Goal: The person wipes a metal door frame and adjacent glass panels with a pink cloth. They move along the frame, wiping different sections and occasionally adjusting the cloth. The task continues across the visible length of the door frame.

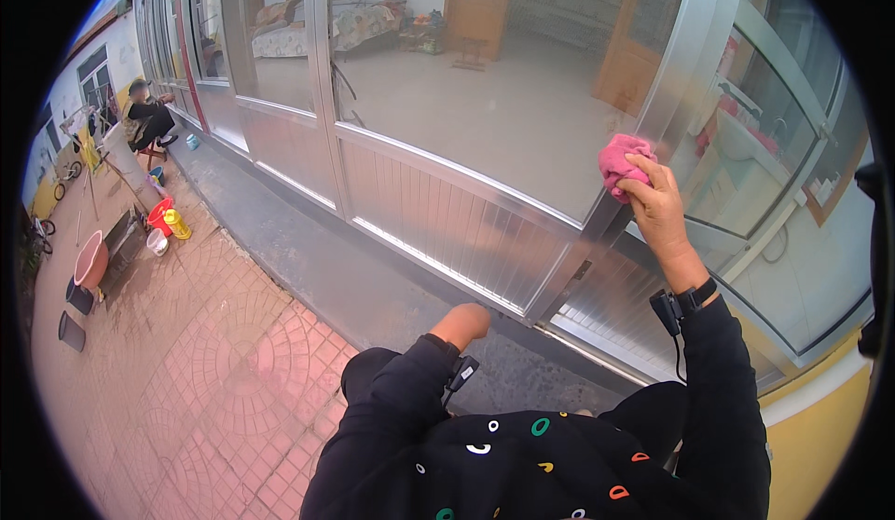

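My right hand (656,202) grips a crumpled pink cloth (624,163) and presses it against the silver metal frame post (689,52) beside a large glass pane (475,114). My left hand (470,323) hangs low over the grey ledge, in front of the ribbed metal lower panel (447,230); its fingers are hidden from view, so whether it holds anything does not show. Both wrists carry black straps with small devices. Behind the glass are a bed, wooden doors and a small rack.
At right, a tilted glazed window (755,135) juts out near my right arm. A grey raised ledge (280,191) borders pink paving (238,380). Far left, a person (143,118) sits on a stool near a red bucket (159,216), a yellow bottle (177,224) and a pink basin (91,260).
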